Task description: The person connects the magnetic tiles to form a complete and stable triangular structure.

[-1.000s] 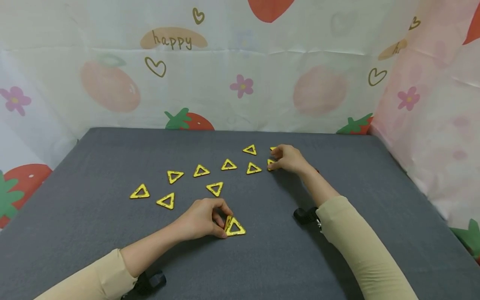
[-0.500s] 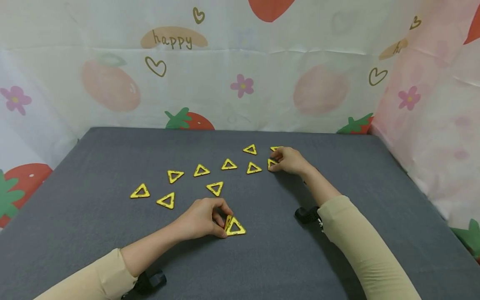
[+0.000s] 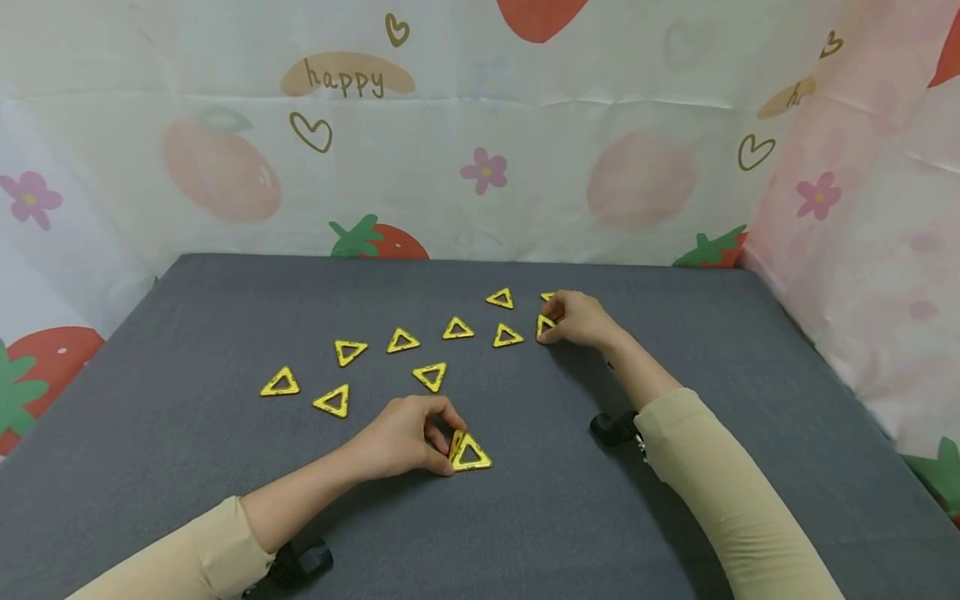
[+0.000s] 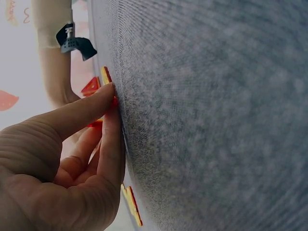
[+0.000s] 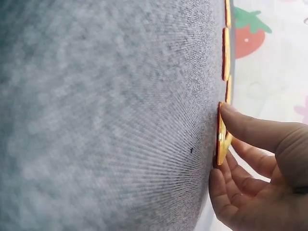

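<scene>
My left hand pinches yellow triangular magnetic tiles at the front middle of the table. One tile's face shows in the head view, with a second leaning narrowly at its left edge; the left wrist view shows red on them, largely covered by the fingers. Farther back, my right hand pinches another triangular tile by thumb and fingertips, partly hidden. In the right wrist view this tile appears edge-on, close to the cloth. Just behind the hand lies one more tile, mostly covered by the fingers.
Several yellow triangular tiles lie flat and apart across the grey cloth table, among them one at far left and one in the middle. A printed curtain hangs behind the table.
My right hand has shifted very slightly, and the tile it pinches shows a little more to the right. My left hand and its tiles have stayed in place.
</scene>
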`<state>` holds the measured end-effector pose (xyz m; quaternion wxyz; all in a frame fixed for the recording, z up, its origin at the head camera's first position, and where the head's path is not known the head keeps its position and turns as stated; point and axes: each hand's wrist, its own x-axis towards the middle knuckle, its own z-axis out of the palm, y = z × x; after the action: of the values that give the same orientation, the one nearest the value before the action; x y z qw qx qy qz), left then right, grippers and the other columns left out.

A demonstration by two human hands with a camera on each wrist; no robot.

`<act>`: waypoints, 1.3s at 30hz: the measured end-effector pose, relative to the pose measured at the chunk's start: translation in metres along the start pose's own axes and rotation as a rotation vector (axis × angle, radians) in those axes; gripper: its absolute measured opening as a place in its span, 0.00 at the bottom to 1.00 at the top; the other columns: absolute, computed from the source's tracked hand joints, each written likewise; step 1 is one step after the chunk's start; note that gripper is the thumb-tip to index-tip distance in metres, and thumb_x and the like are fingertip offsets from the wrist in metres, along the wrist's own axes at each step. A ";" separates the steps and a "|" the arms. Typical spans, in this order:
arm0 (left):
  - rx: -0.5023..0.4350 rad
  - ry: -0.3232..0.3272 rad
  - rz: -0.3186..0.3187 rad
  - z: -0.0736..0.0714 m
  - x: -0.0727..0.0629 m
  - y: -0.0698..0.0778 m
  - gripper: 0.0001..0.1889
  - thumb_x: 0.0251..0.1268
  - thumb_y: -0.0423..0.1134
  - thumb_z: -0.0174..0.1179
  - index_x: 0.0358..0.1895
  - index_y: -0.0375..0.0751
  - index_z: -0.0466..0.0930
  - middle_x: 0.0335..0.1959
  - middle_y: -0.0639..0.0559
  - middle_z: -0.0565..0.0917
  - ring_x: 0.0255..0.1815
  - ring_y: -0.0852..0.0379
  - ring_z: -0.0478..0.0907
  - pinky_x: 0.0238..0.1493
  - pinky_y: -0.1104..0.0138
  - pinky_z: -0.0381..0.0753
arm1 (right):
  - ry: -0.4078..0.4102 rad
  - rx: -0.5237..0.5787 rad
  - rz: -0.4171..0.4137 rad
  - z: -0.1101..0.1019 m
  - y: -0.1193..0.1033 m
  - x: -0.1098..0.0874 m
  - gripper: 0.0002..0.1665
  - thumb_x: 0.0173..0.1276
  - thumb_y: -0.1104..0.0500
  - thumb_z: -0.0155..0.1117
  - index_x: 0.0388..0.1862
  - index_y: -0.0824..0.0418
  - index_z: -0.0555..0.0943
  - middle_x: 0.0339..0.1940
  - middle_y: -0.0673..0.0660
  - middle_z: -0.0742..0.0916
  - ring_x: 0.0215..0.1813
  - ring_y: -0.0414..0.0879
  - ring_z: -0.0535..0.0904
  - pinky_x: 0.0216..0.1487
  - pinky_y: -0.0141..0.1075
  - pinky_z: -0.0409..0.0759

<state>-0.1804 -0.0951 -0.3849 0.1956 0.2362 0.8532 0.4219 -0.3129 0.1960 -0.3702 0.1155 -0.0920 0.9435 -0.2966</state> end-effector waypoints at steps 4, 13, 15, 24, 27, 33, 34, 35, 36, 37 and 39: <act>0.002 0.000 0.004 0.000 0.000 -0.001 0.21 0.45 0.30 0.77 0.46 0.41 0.83 0.40 0.48 0.86 0.32 0.64 0.82 0.34 0.71 0.82 | 0.019 -0.008 0.010 0.000 0.000 0.000 0.28 0.61 0.58 0.74 0.57 0.64 0.76 0.58 0.66 0.81 0.59 0.60 0.77 0.60 0.52 0.76; 0.002 0.002 0.020 0.001 0.001 -0.001 0.21 0.44 0.29 0.77 0.46 0.40 0.83 0.40 0.48 0.85 0.33 0.64 0.82 0.34 0.71 0.82 | 0.086 0.002 0.010 -0.001 0.000 -0.002 0.25 0.57 0.60 0.77 0.51 0.63 0.78 0.44 0.61 0.84 0.45 0.54 0.78 0.46 0.43 0.77; 0.004 0.002 0.022 0.001 0.001 -0.002 0.21 0.44 0.29 0.77 0.46 0.40 0.83 0.40 0.47 0.85 0.33 0.64 0.82 0.34 0.71 0.82 | 0.092 0.003 0.007 -0.003 0.000 -0.003 0.23 0.57 0.60 0.77 0.50 0.62 0.78 0.42 0.59 0.83 0.43 0.53 0.78 0.44 0.41 0.77; 0.006 0.004 0.022 0.001 0.001 -0.001 0.21 0.44 0.30 0.77 0.45 0.40 0.83 0.41 0.48 0.85 0.33 0.64 0.82 0.34 0.72 0.82 | 0.073 -0.027 -0.063 -0.010 -0.002 -0.009 0.15 0.62 0.61 0.72 0.48 0.58 0.83 0.37 0.58 0.84 0.37 0.49 0.77 0.39 0.37 0.75; 0.012 0.009 0.013 0.001 0.001 -0.001 0.21 0.44 0.30 0.77 0.45 0.41 0.83 0.41 0.48 0.85 0.33 0.65 0.82 0.34 0.72 0.82 | 0.063 -0.023 -0.071 -0.012 -0.005 -0.013 0.14 0.64 0.59 0.71 0.48 0.58 0.83 0.38 0.58 0.86 0.36 0.48 0.80 0.38 0.36 0.78; 0.024 0.010 0.003 0.002 0.002 -0.001 0.21 0.44 0.30 0.78 0.45 0.42 0.83 0.41 0.49 0.85 0.33 0.64 0.82 0.34 0.71 0.82 | 0.039 0.031 -0.100 -0.014 -0.010 -0.021 0.15 0.66 0.58 0.70 0.50 0.59 0.83 0.42 0.61 0.88 0.35 0.47 0.85 0.40 0.40 0.84; 0.025 0.010 0.002 0.002 0.002 -0.001 0.21 0.44 0.30 0.77 0.45 0.42 0.83 0.41 0.49 0.85 0.33 0.64 0.82 0.34 0.71 0.82 | 0.033 0.042 -0.108 -0.014 -0.011 -0.022 0.14 0.66 0.58 0.69 0.50 0.60 0.83 0.42 0.61 0.88 0.35 0.48 0.85 0.41 0.41 0.85; 0.026 0.011 -0.001 0.002 0.002 -0.001 0.21 0.44 0.29 0.77 0.45 0.42 0.83 0.41 0.49 0.85 0.33 0.64 0.82 0.34 0.71 0.82 | 0.026 0.053 -0.117 -0.014 -0.011 -0.024 0.14 0.66 0.59 0.69 0.50 0.60 0.83 0.42 0.62 0.88 0.36 0.49 0.85 0.42 0.42 0.85; 0.028 0.012 -0.003 0.002 0.002 -0.001 0.21 0.43 0.29 0.78 0.44 0.43 0.83 0.41 0.50 0.85 0.32 0.63 0.82 0.34 0.71 0.82 | 0.018 0.068 -0.122 -0.014 -0.012 -0.025 0.14 0.67 0.59 0.69 0.50 0.61 0.83 0.42 0.62 0.88 0.36 0.49 0.86 0.42 0.43 0.86; 0.027 0.014 -0.008 0.002 0.002 -0.001 0.21 0.43 0.29 0.78 0.44 0.43 0.83 0.41 0.50 0.85 0.32 0.63 0.82 0.34 0.71 0.82 | 0.008 0.080 -0.132 -0.014 -0.012 -0.027 0.14 0.67 0.59 0.68 0.50 0.61 0.83 0.42 0.62 0.89 0.37 0.50 0.86 0.43 0.43 0.86; 0.029 0.015 -0.007 0.002 0.002 -0.001 0.21 0.43 0.29 0.78 0.44 0.43 0.83 0.41 0.50 0.85 0.32 0.63 0.82 0.34 0.71 0.82 | -0.015 0.108 -0.142 -0.013 -0.014 -0.031 0.12 0.67 0.60 0.67 0.49 0.62 0.83 0.42 0.62 0.89 0.37 0.51 0.86 0.43 0.44 0.86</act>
<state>-0.1808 -0.0932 -0.3870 0.1874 0.2327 0.8614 0.4107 -0.2853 0.1989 -0.3468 0.1060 -0.1546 0.9164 -0.3537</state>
